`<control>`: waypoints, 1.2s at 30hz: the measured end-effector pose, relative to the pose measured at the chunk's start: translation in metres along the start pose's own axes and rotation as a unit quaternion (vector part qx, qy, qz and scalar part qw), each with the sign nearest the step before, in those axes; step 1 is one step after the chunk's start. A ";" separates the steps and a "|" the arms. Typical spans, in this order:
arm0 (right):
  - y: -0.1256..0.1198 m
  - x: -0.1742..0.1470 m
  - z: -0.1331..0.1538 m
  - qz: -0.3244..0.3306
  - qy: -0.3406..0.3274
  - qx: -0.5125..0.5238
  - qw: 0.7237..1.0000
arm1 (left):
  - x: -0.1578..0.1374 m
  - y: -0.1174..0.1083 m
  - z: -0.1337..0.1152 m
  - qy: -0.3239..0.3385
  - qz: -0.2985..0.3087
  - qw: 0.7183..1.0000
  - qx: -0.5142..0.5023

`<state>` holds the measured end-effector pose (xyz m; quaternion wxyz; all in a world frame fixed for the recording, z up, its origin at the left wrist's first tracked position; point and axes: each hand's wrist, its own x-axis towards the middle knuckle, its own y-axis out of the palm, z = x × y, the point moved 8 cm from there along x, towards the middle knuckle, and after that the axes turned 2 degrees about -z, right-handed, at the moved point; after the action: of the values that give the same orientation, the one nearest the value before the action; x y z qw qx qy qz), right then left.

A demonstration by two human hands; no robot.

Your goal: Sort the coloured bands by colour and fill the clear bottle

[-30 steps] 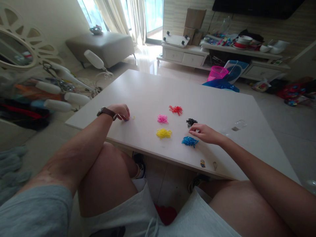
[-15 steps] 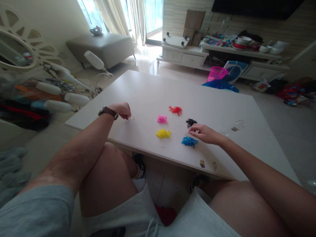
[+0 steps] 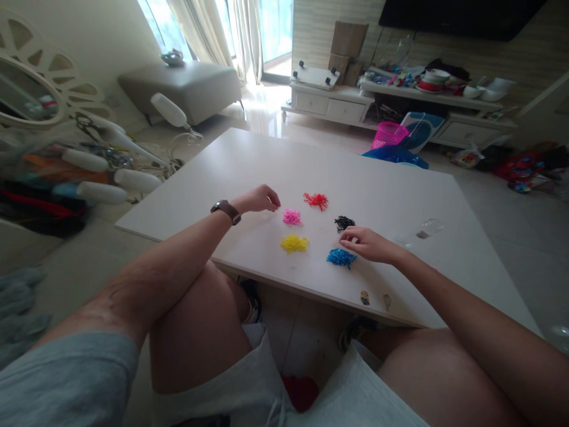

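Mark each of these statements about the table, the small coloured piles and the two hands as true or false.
1. Five small coloured piles lie on the white table. True.
2. The left hand rests on the blue pile. False: it is beside the pink pile, far from the blue one.
3. The right hand lies between the black pile and the blue pile. True.
4. The watch is on the right wrist. False: it is on the left wrist.
5. The yellow pile lies nearer the person than the red pile. True.
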<state>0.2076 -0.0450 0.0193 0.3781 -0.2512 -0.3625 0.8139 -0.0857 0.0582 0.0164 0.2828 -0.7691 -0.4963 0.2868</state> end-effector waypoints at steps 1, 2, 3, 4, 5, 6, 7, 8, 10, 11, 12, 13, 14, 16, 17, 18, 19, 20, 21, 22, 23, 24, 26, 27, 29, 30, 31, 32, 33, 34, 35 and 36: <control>0.000 0.000 0.000 0.000 0.000 0.000 1.000 | 0.003 0.004 -0.007 0.013 -0.006 1.000 -0.003; 0.000 0.000 -0.001 0.001 0.001 0.000 1.000 | 0.006 0.008 -0.013 0.023 -0.014 1.000 -0.006; 0.001 0.000 -0.001 0.003 0.001 0.000 1.000 | 0.009 0.010 -0.018 0.030 -0.023 0.999 -0.008; 0.001 0.000 -0.001 0.004 0.002 0.001 1.000 | 0.010 0.013 -0.023 0.034 -0.030 0.999 -0.011; 0.001 0.000 -0.001 0.005 0.002 0.003 1.000 | 0.012 0.015 -0.027 0.036 -0.035 0.999 -0.013; 0.002 0.000 -0.001 0.006 0.002 0.004 1.000 | 0.013 0.016 -0.030 0.036 -0.037 0.999 -0.014; 0.002 0.000 -0.001 0.006 0.002 0.005 1.000 | 0.013 0.018 -0.033 0.036 -0.036 0.999 -0.016; 0.002 0.000 0.000 0.006 0.002 0.005 1.000 | 0.014 0.020 -0.036 0.037 -0.033 0.999 -0.018; 0.002 0.000 0.001 0.006 0.004 0.006 1.000 | 0.014 0.022 -0.040 0.038 -0.027 0.999 -0.017; 0.002 0.000 0.002 0.006 0.005 0.006 1.000 | 0.014 0.022 -0.042 0.038 -0.026 0.999 -0.016; 0.002 0.000 0.003 0.005 0.007 0.005 1.000 | 0.014 0.021 -0.043 0.037 -0.026 0.999 -0.015; 0.001 0.000 0.004 0.004 0.008 0.003 1.000 | 0.013 0.021 -0.044 0.036 -0.026 0.999 -0.014; 0.001 0.000 0.005 0.003 0.008 0.002 1.000 | 0.013 0.020 -0.044 0.035 -0.026 0.999 -0.014; 0.000 0.000 0.006 0.002 0.010 0.002 1.000 | 0.013 0.020 -0.044 0.033 -0.022 0.999 -0.015; 0.000 0.000 0.006 0.001 0.010 0.003 1.000 | 0.013 0.020 -0.044 0.033 -0.019 0.999 -0.018; 0.000 0.000 0.007 0.001 0.011 0.004 1.000 | 0.013 0.021 -0.044 0.035 -0.015 0.999 -0.022; 0.000 0.000 0.007 0.002 0.011 0.005 1.000 | 0.013 0.022 -0.043 0.037 -0.010 0.999 -0.027; 0.000 0.001 0.007 0.002 0.010 0.006 1.000 | 0.013 0.023 -0.043 0.041 -0.006 0.999 -0.033; 0.001 0.001 0.007 0.002 0.010 0.006 1.000 | 0.013 0.024 -0.043 0.045 -0.001 0.998 -0.040; 0.001 0.001 0.007 0.003 0.009 0.007 1.000 | 0.013 0.025 -0.043 0.049 0.003 0.998 -0.046; 0.002 0.001 0.006 0.003 0.008 0.007 1.000 | 0.013 0.026 -0.043 0.051 0.004 0.997 -0.050; 0.002 0.001 0.006 0.003 0.007 0.008 1.000 | 0.014 0.026 -0.043 0.053 0.004 0.997 -0.052; 0.002 0.001 0.005 0.004 0.006 0.008 1.000 | 0.014 0.027 -0.044 0.054 0.002 0.997 -0.047; 0.003 0.001 0.005 0.005 0.006 0.009 1.000 | 0.014 0.027 -0.044 0.056 0.000 0.998 -0.039; 0.004 0.001 0.004 0.007 0.007 0.009 1.000 | 0.015 0.029 -0.046 0.060 -0.004 0.998 -0.010; 0.004 0.002 0.003 0.009 0.008 0.010 1.000 | 0.016 0.031 -0.047 0.065 -0.006 0.998 0.009; 0.005 0.002 0.003 0.012 0.008 0.011 1.000 | 0.017 0.034 -0.049 0.074 -0.008 0.997 0.029; 0.005 0.002 0.003 0.013 0.007 0.012 1.000 | 0.018 0.038 -0.051 0.087 -0.012 0.995 0.051; 0.006 0.002 0.004 0.015 0.006 0.012 1.000 | 0.021 0.044 -0.054 0.104 -0.015 0.992 0.070; 0.006 0.002 0.004 0.016 0.006 0.012 1.000 | 0.023 0.050 -0.058 0.128 -0.016 0.988 0.085; 0.006 0.002 0.005 0.016 0.005 0.011 1.000 | 0.026 0.058 -0.062 0.154 -0.017 0.983 0.098; 0.006 0.002 0.006 0.015 0.005 0.009 1.000 | 0.028 0.067 -0.066 0.183 -0.012 0.977 0.106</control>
<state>0.1999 -0.0484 0.0176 0.3700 -0.2574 -0.3491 0.8216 0.0119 0.0510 0.0087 0.4521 -0.7679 -0.4125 0.1891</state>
